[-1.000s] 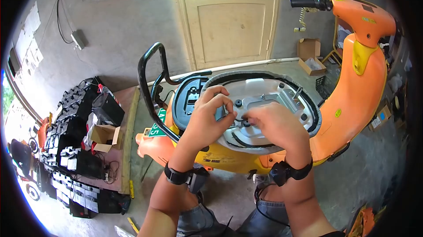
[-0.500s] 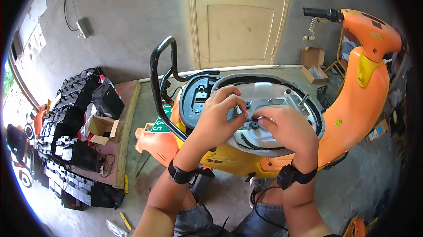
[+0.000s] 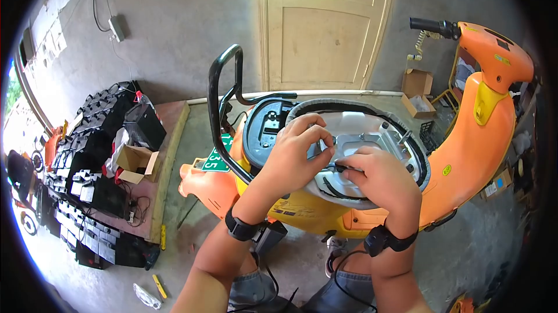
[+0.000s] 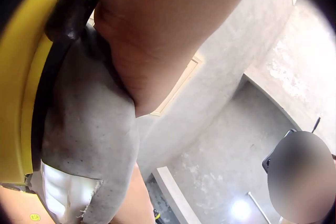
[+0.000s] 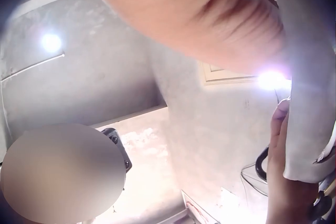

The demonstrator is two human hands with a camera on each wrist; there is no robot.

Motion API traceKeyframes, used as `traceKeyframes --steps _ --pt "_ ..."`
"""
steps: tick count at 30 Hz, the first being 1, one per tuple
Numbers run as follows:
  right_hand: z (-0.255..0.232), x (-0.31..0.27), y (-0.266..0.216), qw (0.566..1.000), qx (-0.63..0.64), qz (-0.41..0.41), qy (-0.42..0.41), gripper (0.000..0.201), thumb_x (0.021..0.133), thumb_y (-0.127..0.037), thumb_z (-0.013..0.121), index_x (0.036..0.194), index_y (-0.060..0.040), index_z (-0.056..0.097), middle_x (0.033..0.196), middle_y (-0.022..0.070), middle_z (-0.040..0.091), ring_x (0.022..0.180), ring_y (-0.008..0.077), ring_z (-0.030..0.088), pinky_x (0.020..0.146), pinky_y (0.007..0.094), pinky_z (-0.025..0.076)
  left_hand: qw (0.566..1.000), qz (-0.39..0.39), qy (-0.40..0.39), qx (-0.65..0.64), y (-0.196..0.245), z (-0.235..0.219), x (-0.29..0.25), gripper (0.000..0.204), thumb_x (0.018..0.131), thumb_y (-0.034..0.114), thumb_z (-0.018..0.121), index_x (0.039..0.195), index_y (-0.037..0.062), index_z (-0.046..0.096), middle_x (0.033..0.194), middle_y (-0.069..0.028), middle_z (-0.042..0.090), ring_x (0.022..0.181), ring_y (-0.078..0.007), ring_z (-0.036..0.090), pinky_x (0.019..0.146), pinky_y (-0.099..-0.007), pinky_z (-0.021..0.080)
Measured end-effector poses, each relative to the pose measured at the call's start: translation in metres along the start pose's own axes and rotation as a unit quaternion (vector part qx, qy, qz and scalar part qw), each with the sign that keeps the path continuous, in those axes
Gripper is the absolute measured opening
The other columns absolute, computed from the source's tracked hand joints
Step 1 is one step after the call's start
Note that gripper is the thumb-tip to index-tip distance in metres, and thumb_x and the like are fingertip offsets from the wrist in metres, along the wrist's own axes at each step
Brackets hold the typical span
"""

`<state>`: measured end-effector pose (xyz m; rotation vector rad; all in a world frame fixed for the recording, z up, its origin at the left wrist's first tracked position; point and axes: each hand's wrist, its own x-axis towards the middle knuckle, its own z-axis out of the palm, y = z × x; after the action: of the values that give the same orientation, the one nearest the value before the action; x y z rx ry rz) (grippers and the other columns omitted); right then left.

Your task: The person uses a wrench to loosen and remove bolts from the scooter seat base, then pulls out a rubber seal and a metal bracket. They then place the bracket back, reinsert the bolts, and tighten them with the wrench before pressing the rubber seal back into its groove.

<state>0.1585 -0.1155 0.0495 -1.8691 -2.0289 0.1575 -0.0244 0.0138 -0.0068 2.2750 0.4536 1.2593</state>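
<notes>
While the left hand (image 3: 299, 156) and right hand (image 3: 386, 176) curl over the seat base (image 3: 351, 120), we cannot tell whether either pinches anything; slipping fingertips could drop a part.

The seat (image 3: 349, 120) lay upside down on the scooter (image 3: 479, 159), with its underside turned up. The base was of whitish plastic, and a grey cover (image 4: 94, 119) was folded around its rim, with a dark band just inside. In the left wrist view, one edge of this cover was frayed beside the white plastic. A metal plate (image 3: 361, 140) and small black feet were on the base. The left hand (image 3: 302, 153) and right hand (image 3: 385, 174) were over it, fingers bent, hiding part of the underside.
</notes>
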Motion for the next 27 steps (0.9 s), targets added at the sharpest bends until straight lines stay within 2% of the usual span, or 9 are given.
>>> traceKeyframes --steps 4,7,12,13,15,18,22,24,27 --pt "-0.011 -0.013 -0.013 0.999 -0.011 0.047 -0.01 0.024 0.095 -0.018 0.072 0.118 -0.0116 0.076 0.106 0.013 0.071 0.102 0.0376 0.07 0.087 0.0488 0.055 1.0 -0.008 -0.01 -0.012 -0.001 0.0 -0.001 0.019 0.088 0.007 0.081 0.103 0.0057 0.069 0.13 -0.014 0.061 0.123 -0.0335 0.061 0.107 -0.0421 0.048" --pt "-0.017 -0.026 -0.017 1.0 -0.011 0.021 0.013 0.028 0.095 -0.017 0.073 0.122 -0.0104 0.073 0.114 0.0127 0.07 0.102 0.0376 0.07 0.087 0.0486 0.056 1.0 -0.002 -0.012 -0.008 0.0 -0.001 0.001 0.019 0.087 0.007 0.081 0.102 0.0051 0.069 0.13 -0.0142 0.061 0.123 -0.0333 0.061 0.107 -0.0416 0.048" --pt "-0.019 -0.038 -0.026 0.996 0.066 -0.058 -0.022 0.032 0.094 -0.011 0.073 0.126 -0.0083 0.069 0.122 0.012 0.067 0.105 0.0376 0.07 0.09 0.0458 0.056 1.0 -0.008 -0.001 -0.009 0.002 0.0 0.0 0.018 0.09 0.01 0.081 0.102 0.0033 0.069 0.131 -0.0146 0.061 0.122 -0.0332 0.062 0.107 -0.0414 0.048" --pt "-0.019 -0.038 -0.026 0.996 0.067 -0.058 -0.025 0.032 0.094 -0.011 0.073 0.126 -0.0083 0.069 0.122 0.012 0.067 0.105 0.0376 0.07 0.09 0.0458 0.056 1.0 -0.011 0.0 -0.01 0.003 0.0 0.0 0.018 0.09 0.01 0.081 0.102 0.0033 0.069 0.131 -0.0146 0.061 0.122 -0.0332 0.062 0.107 -0.0414 0.048" --pt "-0.019 -0.038 -0.025 0.98 0.116 -0.156 -0.043 0.034 0.094 -0.01 0.072 0.127 -0.0077 0.069 0.121 0.0111 0.068 0.108 0.036 0.069 0.092 0.0451 0.056 1.0 -0.016 0.005 -0.011 0.003 0.001 0.0 0.018 0.094 0.013 0.079 0.103 0.002 0.07 0.13 -0.0152 0.062 0.12 -0.0332 0.063 0.105 -0.041 0.049" --pt "-0.021 -0.037 -0.024 0.974 0.103 -0.193 -0.058 0.036 0.092 -0.01 0.074 0.128 -0.0075 0.069 0.124 0.01 0.068 0.11 0.034 0.069 0.095 0.0438 0.056 1.0 -0.025 0.008 -0.011 0.004 0.001 0.001 0.017 0.096 0.015 0.077 0.104 0.0011 0.07 0.129 -0.0156 0.062 0.118 -0.0331 0.063 0.103 -0.0405 0.049" --pt "-0.019 -0.033 -0.011 0.966 0.12 -0.224 -0.05 0.037 0.09 -0.013 0.078 0.125 -0.0066 0.07 0.125 0.0103 0.07 0.111 0.0336 0.068 0.095 0.043 0.055 1.0 -0.02 0.012 -0.014 0.002 0.002 0.0 0.017 0.097 0.015 0.076 0.104 0.0006 0.07 0.128 -0.0157 0.062 0.118 -0.0328 0.063 0.102 -0.0404 0.049" --pt "-0.021 -0.029 -0.005 0.957 0.163 -0.225 -0.082 0.037 0.088 -0.016 0.081 0.122 -0.0067 0.071 0.12 0.0104 0.073 0.109 0.0335 0.069 0.093 0.0425 0.056 1.0 -0.019 0.007 -0.02 0.003 0.002 0.001 0.017 0.097 0.015 0.076 0.104 0.0005 0.07 0.128 -0.0158 0.063 0.116 -0.0325 0.063 0.101 -0.0402 0.049" --pt "-0.023 -0.028 -0.008 0.96 0.154 -0.226 -0.064 0.038 0.085 -0.02 0.084 0.119 -0.0067 0.072 0.111 0.0095 0.076 0.101 0.0332 0.071 0.087 0.0426 0.057 1.0 -0.021 0.01 -0.005 0.004 0.002 0.001 0.016 0.097 0.014 0.075 0.104 0.0002 0.07 0.127 -0.0159 0.063 0.115 -0.0323 0.064 0.101 -0.0401 0.05"
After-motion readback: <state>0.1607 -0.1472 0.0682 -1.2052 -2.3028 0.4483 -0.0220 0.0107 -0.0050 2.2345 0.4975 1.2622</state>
